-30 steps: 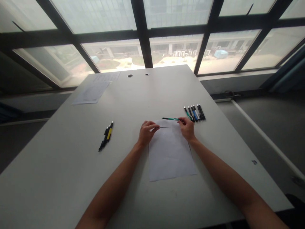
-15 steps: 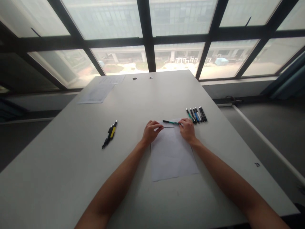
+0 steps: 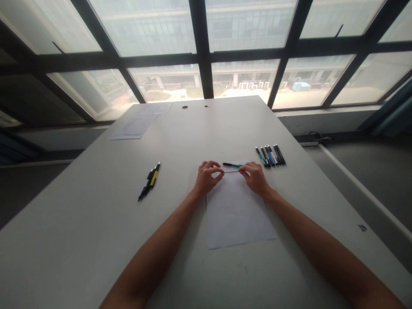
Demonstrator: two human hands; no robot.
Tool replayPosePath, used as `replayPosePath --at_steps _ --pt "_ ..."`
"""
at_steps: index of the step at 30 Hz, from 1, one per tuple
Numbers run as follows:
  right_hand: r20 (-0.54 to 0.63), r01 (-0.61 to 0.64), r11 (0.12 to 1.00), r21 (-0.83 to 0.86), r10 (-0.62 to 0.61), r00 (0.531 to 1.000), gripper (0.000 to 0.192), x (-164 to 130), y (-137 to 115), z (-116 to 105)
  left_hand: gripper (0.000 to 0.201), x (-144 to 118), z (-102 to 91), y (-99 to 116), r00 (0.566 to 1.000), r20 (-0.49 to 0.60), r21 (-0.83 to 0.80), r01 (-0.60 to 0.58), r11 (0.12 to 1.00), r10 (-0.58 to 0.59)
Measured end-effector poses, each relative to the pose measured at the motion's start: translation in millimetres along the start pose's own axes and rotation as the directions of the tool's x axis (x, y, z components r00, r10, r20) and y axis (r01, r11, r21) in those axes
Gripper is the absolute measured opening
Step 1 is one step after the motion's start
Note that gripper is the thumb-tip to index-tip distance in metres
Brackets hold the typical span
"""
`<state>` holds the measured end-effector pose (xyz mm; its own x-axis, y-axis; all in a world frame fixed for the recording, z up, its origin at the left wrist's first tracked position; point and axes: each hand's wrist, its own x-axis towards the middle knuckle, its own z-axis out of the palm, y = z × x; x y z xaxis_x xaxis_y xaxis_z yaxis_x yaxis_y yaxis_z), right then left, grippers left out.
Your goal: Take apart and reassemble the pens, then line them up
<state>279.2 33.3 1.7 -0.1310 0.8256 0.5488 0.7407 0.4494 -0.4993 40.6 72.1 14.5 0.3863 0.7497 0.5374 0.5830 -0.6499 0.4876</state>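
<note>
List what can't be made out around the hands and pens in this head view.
- Thin dark rod: too thin to identify; its ends are hidden by the left hand and right hand.
- Green pen: its right end is hidden behind the right hand.
- Pens in a row: too small to count surely.
- Far papers: print too faint to read.

Thin refill (image 3: 231, 172) spanning between left hand (image 3: 207, 178) and right hand (image 3: 256, 178), sheet of paper (image 3: 238, 214) beneath and nearer than the grip, pen (image 3: 232, 164) just behind it, row of pens (image 3: 271, 156) right, pair of pens (image 3: 149, 181) well left, papers (image 3: 138, 122) far behind-left, all on table (image 3: 96, 223)
</note>
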Motion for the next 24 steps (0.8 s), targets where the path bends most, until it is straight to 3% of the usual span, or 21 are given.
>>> replayPosePath --at_steps 9,24 --pt "-0.202 -0.100 0.993 0.068 0.112 0.973 0.012 2 9 -2 0.004 3 -2.1 -3 0.986 -0.121 -0.077 0.104 0.992 -0.112" --pt "-0.123 -0.065 0.995 0.081 0.075 0.990 0.014 2 -2 -5 0.004 4 -2.5 1 0.993 -0.100 -0.097 0.047 0.994 -0.057"
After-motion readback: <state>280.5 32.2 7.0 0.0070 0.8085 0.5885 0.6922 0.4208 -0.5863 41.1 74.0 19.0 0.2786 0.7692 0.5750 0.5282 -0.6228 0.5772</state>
